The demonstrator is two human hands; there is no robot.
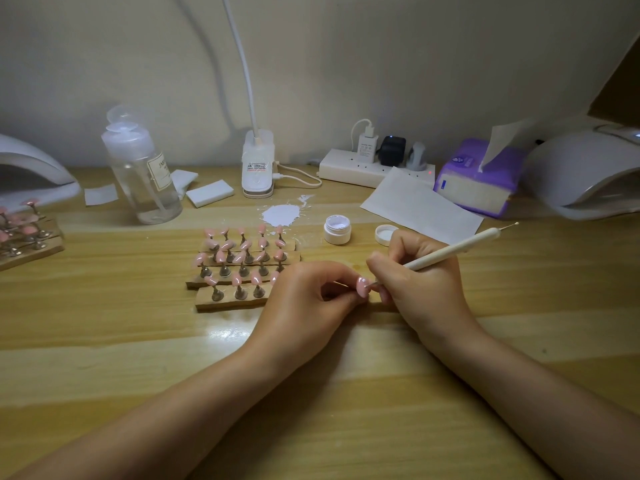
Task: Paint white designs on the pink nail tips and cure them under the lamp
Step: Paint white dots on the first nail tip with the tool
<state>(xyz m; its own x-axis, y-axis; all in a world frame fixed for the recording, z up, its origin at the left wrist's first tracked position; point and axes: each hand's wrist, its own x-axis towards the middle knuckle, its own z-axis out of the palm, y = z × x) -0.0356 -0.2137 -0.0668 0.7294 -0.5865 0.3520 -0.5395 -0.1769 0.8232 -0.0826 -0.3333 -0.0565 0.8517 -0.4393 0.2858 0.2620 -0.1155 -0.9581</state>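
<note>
My left hand (311, 296) pinches a single pink nail tip (362, 285) on its small stand, just above the wooden table. My right hand (415, 282) grips a white dotting pen (453, 249) like a pencil, its metal point touching the tip's surface near a white dot. Left of my hands, several pink nail tips (242, 252) stand on metal holders in wooden strips (228, 301). An open white gel jar (337, 229) and its lid (385, 234) sit just behind my right hand. White curing lamps stand at the far left (31, 171) and far right (585, 171).
A clear pump bottle (143, 171), white foam blocks (209, 192), a clip lamp base (258, 164), a power strip (367, 168), a purple tissue pack (479, 181) and a paper sheet (420, 204) line the back. White smear (280, 214) on table. More pink tips (24, 230) at left.
</note>
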